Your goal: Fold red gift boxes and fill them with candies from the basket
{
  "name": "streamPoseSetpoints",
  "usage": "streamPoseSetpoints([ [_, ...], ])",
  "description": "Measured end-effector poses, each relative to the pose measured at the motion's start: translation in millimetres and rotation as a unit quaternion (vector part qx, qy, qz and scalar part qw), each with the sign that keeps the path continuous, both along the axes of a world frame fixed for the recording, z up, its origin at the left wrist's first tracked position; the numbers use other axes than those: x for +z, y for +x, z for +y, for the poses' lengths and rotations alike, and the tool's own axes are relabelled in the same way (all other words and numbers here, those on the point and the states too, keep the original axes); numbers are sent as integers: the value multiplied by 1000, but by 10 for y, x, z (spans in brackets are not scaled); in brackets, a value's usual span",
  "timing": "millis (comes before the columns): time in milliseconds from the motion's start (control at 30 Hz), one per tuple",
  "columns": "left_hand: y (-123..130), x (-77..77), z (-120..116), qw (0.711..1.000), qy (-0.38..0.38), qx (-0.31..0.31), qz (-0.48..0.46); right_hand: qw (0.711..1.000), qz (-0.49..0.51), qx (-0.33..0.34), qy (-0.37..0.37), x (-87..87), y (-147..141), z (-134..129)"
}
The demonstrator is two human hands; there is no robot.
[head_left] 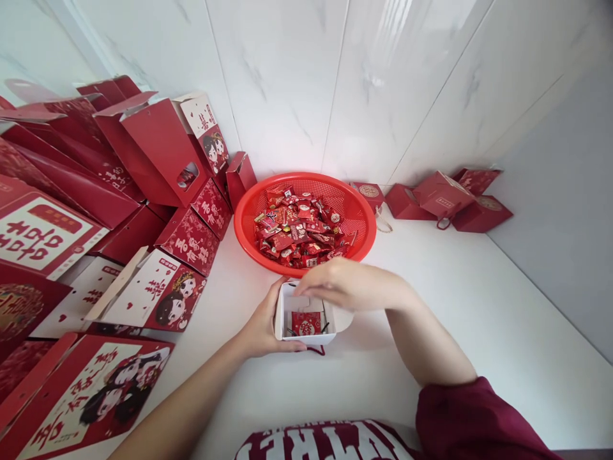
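Note:
A small white-lined box stands with its top open, a red candy packet lying inside. Wrapped around its left side is my left hand, thumb along the near edge. Over the box's far right part hovers my right hand, slightly blurred, its fingers stretched to the left and nothing visible in them. A dark red cord shows at the box's near side. Just beyond my hands sits a red plastic basket with many wrapped candies.
Red and white gift boxes crowd the left side, with tall red boxes behind. More small red boxes stand at the back right by the marbled wall. All rests on a white table.

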State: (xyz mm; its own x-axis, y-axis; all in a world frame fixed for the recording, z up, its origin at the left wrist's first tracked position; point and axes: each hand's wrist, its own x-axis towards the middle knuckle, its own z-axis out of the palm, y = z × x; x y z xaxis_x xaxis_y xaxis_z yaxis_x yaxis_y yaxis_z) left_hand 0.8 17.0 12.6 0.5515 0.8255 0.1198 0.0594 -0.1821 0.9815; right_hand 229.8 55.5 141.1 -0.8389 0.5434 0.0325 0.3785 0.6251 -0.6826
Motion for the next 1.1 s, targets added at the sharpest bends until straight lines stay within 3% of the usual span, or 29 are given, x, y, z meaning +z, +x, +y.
streamPoseSetpoints([
  [100,15,16,-4,1000,-12,-2,-23,990,29,-139,24,71,215,226],
  [233,9,24,7,1000,-17,-4,-23,963,-112,-246,-1,-172,341,642],
  [333,-4,23,21,1000,-15,-10,-22,938,-220,-267,-15,-383,341,843],
  [467,-10,27,28,1000,-10,-16,-20,934,-227,-277,-10,-446,357,890],
  [667,-7,32,25,1000,-11,-14,-18,968,-83,-230,-49,-258,542,796],
  [933,-10,32,29,1000,-15,-18,-20,965,75,-251,-1,-127,535,604],
  [1100,-11,37,26,1000,-16,-18,-15,960,125,-249,15,-100,462,551],
])
